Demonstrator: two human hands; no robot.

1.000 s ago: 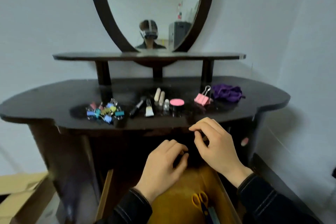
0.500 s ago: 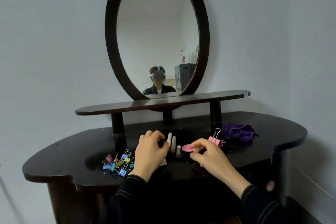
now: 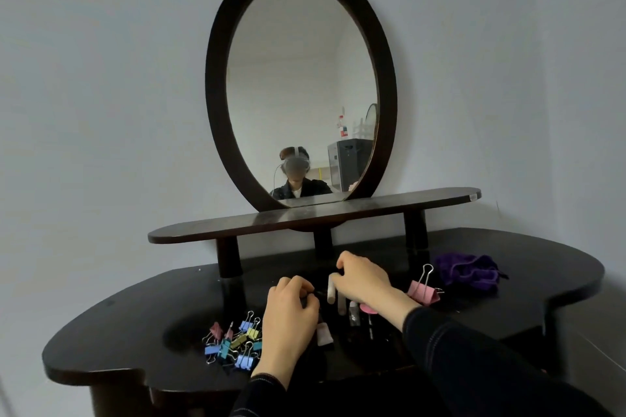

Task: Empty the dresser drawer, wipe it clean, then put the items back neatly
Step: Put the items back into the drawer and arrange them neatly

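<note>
While drawer stays out of view below, glossy black wooden dresser top [image 3: 508, 301] serves as holding area for emptied contents. Crumpled purple cloth [image 3: 469, 272] waits far right, likely for wiping. Heap of small coloured metal binder clips [image 3: 233, 340] is grouped left. Left hand [image 3: 288, 315] is curled, pinching small dark item [image 3: 311, 296], probably to set it down. Right hand [image 3: 364, 281] curls over pale cylindrical tube [image 3: 331, 291]; grip or mere touch, cannot tell.

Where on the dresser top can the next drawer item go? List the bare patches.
Bare: the dresser top's left lobe, left of the small binder clips; its right end beyond the purple cloth; the raised shelf. Crowded: the middle, from the clips through the cosmetics to the pink binder clip.
</note>
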